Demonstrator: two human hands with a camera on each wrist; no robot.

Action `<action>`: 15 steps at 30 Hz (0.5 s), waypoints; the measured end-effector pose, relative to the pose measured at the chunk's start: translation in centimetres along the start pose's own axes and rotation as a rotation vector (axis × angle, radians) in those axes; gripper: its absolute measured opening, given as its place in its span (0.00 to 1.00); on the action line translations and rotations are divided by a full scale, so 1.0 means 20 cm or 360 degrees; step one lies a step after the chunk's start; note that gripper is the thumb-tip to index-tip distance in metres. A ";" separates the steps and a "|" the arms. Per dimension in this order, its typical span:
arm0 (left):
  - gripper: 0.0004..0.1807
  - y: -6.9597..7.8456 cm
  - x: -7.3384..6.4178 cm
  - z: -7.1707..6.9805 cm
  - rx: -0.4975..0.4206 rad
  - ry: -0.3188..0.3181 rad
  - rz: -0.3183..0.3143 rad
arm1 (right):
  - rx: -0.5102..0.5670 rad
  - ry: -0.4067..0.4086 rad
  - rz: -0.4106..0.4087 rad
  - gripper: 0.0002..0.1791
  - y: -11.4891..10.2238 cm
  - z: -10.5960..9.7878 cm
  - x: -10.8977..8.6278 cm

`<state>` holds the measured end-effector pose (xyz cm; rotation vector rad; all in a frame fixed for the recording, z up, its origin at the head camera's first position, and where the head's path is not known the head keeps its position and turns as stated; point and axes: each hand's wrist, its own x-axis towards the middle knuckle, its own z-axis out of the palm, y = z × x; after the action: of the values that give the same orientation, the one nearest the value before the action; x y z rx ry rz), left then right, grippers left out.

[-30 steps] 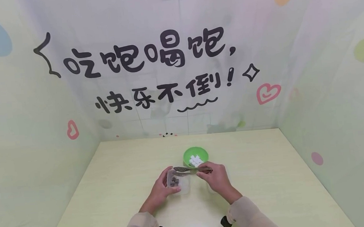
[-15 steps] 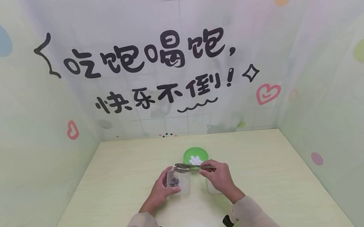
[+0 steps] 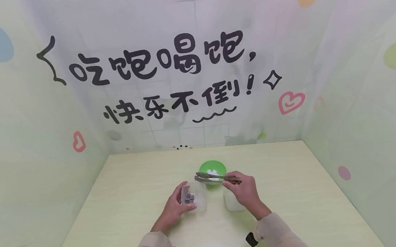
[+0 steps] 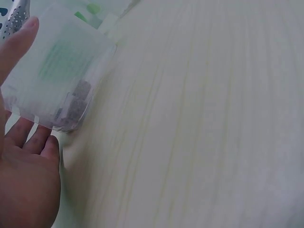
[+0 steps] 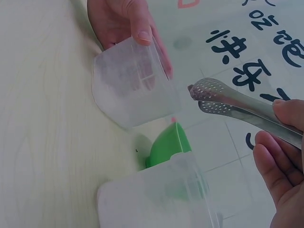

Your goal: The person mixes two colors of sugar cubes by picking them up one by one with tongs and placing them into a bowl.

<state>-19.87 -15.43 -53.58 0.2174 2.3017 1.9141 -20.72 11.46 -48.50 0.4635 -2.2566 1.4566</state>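
Observation:
In the head view, my left hand (image 3: 175,204) grips a clear plastic box (image 3: 199,204) at its left side, thumb in front and fingers behind. Several dark purplish-brown cubes (image 3: 189,198) lie at its left end; they also show through the wall in the left wrist view. My right hand (image 3: 243,189) holds perforated metal tongs (image 5: 237,102) between thumb and fingers. A small dark cube (image 5: 193,92) sits at the tongs' tips, above the box's far edge. Behind the tongs stands a green bowl (image 3: 212,163) of white cubes (image 3: 211,172), partly hidden by them.
A second clear plastic box (image 3: 233,202) stands to the right of the first, partly beneath my right hand. Both boxes rest on a pale wood-grain table (image 3: 136,182). A printed curtain (image 3: 199,135) closes off the back and sides.
The tongs have risen from over the held box and shifted right and away, carrying the dark cube. My left hand and its box have stayed put. More of the second box shows.

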 end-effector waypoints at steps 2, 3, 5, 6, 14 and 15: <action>0.49 -0.01 0.00 0.00 -0.0006 0.0007 0.0005 | -0.0004 0.0011 0.0005 0.09 0.01 -0.01 0.00; 0.49 -0.02 0.01 0.00 -0.0008 0.0013 0.0004 | -0.0008 0.0015 0.0005 0.09 0.01 -0.01 0.00; 0.50 -0.07 0.03 0.00 -0.0005 0.0024 -0.0001 | -0.0018 0.0025 0.0005 0.09 0.02 -0.02 0.01; 0.50 -0.09 0.04 0.00 -0.0001 0.0031 -0.0002 | -0.0027 0.0032 0.0002 0.09 0.03 -0.03 0.01; 0.50 -0.13 0.05 0.00 0.0025 0.0041 0.0001 | -0.0080 0.0080 -0.0032 0.09 0.07 -0.06 0.02; 0.50 -0.13 0.05 0.00 0.0027 0.0041 -0.0001 | -0.0081 0.0081 -0.0033 0.09 0.07 -0.06 0.02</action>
<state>-20.91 -15.69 -56.21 0.1947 2.3349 1.9087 -21.59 13.10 -48.98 0.4284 -2.2365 1.3820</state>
